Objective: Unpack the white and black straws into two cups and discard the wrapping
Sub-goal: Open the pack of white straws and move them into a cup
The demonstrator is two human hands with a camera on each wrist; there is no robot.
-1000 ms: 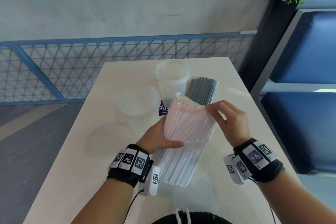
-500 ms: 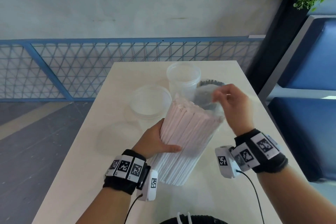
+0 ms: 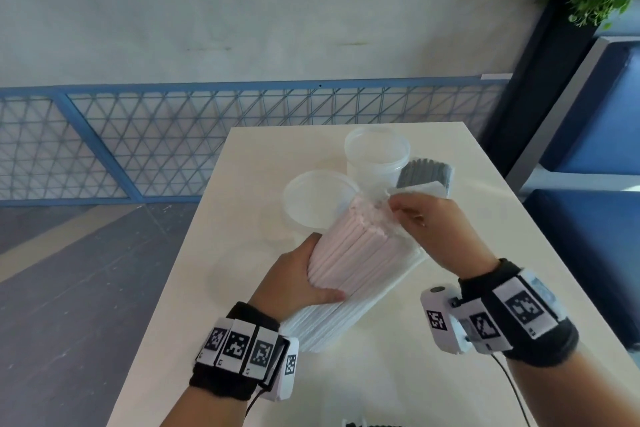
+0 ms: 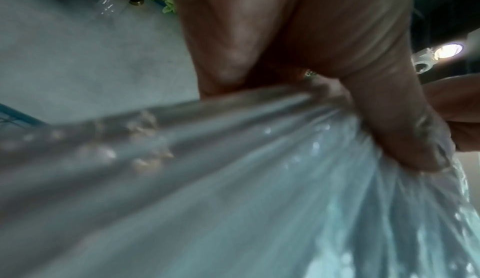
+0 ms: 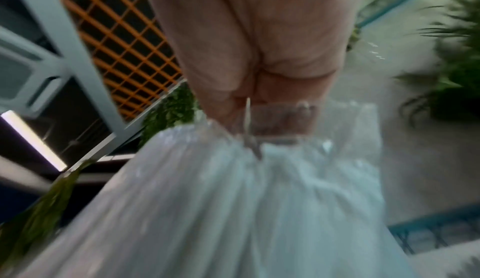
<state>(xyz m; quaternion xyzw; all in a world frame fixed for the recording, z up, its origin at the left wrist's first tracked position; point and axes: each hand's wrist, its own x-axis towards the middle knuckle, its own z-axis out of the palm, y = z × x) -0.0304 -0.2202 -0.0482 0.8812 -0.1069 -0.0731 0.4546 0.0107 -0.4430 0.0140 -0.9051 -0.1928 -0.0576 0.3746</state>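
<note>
Straws, white, are lying in one wrapped bundle tilted between the two hands, its lower end resting on the counter. The left hand is gripping the bundle's lower side, thumb curled across it. The right hand is pinching the clear wrapping at the bundle's upper end. Just beyond the right hand, a pack of black straws is lying on the counter, touching the taller clear cup. The lower clear cup is standing just beyond the bundle's top, beside the taller one.
</note>
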